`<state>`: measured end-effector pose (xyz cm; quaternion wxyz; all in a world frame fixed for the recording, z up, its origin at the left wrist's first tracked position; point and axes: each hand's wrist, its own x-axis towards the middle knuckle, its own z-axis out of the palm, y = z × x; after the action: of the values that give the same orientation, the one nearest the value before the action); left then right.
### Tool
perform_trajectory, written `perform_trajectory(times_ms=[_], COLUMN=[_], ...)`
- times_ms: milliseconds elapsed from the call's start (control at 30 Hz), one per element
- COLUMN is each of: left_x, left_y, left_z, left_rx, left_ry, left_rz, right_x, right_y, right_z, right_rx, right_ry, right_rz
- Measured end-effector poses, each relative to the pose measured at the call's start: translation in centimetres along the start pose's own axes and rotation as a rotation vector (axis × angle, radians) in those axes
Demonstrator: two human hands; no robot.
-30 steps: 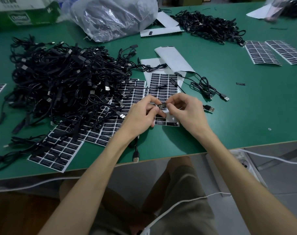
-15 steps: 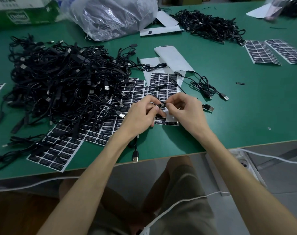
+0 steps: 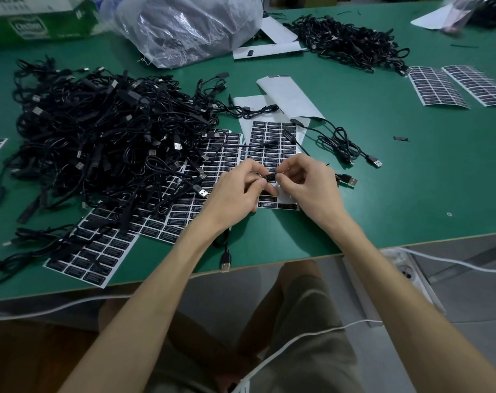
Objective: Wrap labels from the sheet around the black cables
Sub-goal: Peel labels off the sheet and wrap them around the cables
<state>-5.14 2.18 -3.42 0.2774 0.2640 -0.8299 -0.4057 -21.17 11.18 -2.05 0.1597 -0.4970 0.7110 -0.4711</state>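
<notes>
Thumbs and forefingers of the left hand [image 3: 235,194] and right hand [image 3: 312,188] pinch a black label [image 3: 270,177] round a cable [image 3: 226,252] just above the near end of the label sheet [image 3: 272,143], right of the cable pile [image 3: 99,143]

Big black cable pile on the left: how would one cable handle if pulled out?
Probably floppy: the cables drape in loose loops over each other. Likely to snag and drag neighbours, since strands and USB plugs look heavily interlaced. Probably light, being thin cords, though a pull may shift the label sheets lying partly under the pile.
</notes>
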Motion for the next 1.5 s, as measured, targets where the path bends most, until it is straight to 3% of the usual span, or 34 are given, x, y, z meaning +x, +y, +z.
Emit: perform_trajectory(times_ms=[567,1500], left_x=[-0.1,0.0], left_y=[0.3,0.6], left_z=[-0.4,-0.3], left_rx=[-0.132,-0.157], left_ry=[-0.002,0.003], left_rz=[-0.059,-0.081], right_x=[0.3,0.1], right_y=[0.3,0.3], right_z=[-0.8,-0.9], right_rx=[0.136,0.246], right_ry=[-0.031,-0.186], right_rz=[0.073,-0.082])
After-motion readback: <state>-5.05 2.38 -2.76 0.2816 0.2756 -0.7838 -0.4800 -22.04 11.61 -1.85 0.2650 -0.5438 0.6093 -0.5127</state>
